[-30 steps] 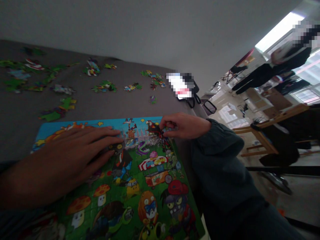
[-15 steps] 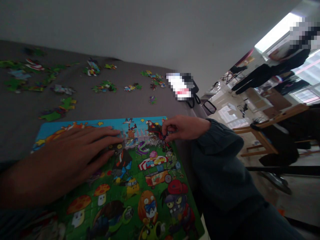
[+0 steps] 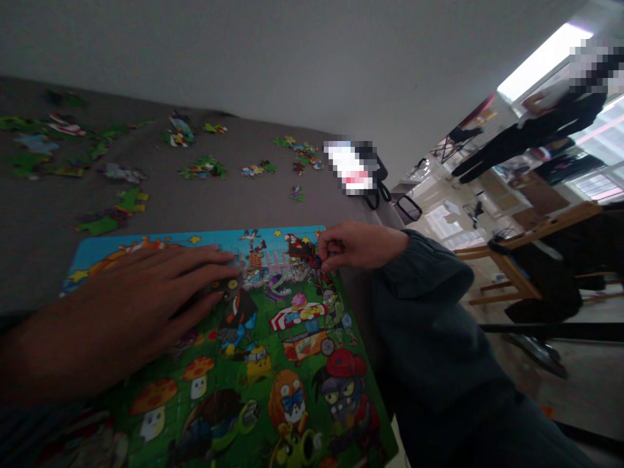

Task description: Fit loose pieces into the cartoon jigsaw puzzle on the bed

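Observation:
A colourful jigsaw puzzle [image 3: 292, 305] with cartoon figures, mushrooms and a food cart lies in front of me on grey cloth. My left hand [image 3: 160, 286] rests flat across its upper left part, fingers stretched out and empty, hiding some of the picture. At the upper right edge, my right hand [image 3: 358, 246] is closed in a pinch, thumb and forefinger low against the board. A puzzle piece [image 3: 320, 261] shows only as a dark bit at those fingertips, largely hidden by them. Just left of the pinch is a printed figure in black and red.
Several loose puzzle pieces [image 3: 202, 168] lie in clusters beyond the board, mostly toward the left. A blurred-out bright phone-like object [image 3: 348, 168] and a black strap [image 3: 385, 192] are at the cloth's right end. A wooden chair [image 3: 526, 240] and a standing person [image 3: 531, 133] are farther right.
My right hand has shifted very slightly at the board's edge, still pinching. The left hand stays in place on the puzzle.

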{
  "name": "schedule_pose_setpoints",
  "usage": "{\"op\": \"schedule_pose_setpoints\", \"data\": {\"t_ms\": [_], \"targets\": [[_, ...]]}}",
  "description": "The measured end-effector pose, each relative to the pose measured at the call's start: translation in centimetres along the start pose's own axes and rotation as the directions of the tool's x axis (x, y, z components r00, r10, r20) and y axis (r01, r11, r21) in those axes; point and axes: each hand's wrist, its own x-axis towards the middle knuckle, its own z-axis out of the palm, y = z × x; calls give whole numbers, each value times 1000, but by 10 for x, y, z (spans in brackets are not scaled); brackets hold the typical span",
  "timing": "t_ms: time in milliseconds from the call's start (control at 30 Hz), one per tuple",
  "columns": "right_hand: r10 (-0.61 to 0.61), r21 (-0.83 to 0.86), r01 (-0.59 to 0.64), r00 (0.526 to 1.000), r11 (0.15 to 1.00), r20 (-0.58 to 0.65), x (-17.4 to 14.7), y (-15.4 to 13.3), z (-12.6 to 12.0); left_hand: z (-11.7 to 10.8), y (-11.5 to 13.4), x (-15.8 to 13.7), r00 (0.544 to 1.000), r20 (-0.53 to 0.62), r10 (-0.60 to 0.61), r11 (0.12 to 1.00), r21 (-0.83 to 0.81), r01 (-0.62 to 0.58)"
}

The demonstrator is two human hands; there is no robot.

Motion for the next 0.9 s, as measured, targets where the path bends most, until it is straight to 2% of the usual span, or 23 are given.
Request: {"op": "schedule_pose_setpoints", "data": {"t_ms": [100,200,300,500,900], "targets": [[-80,-23,78,994,997,-70,0,-9,2,1,-1,0,998,41,54,992,109,-58],[-260,-47,256,953,966,-156,5,-23,11,2,-3,-2,997,23,71,989,131,-73],[-384,-106,373,915,922,-125,10,-34,21,3,-3,-3,997,29,69,991,115,-72],[-355,-147,343,933,928,-59,13,-34,26,6,-3,-4,1000,-5,27,997,70,-26],[-355,-125,349,934,929,-30,13,-34,22,6,-3,-4,998,-25,56,994,92,-53]]}}
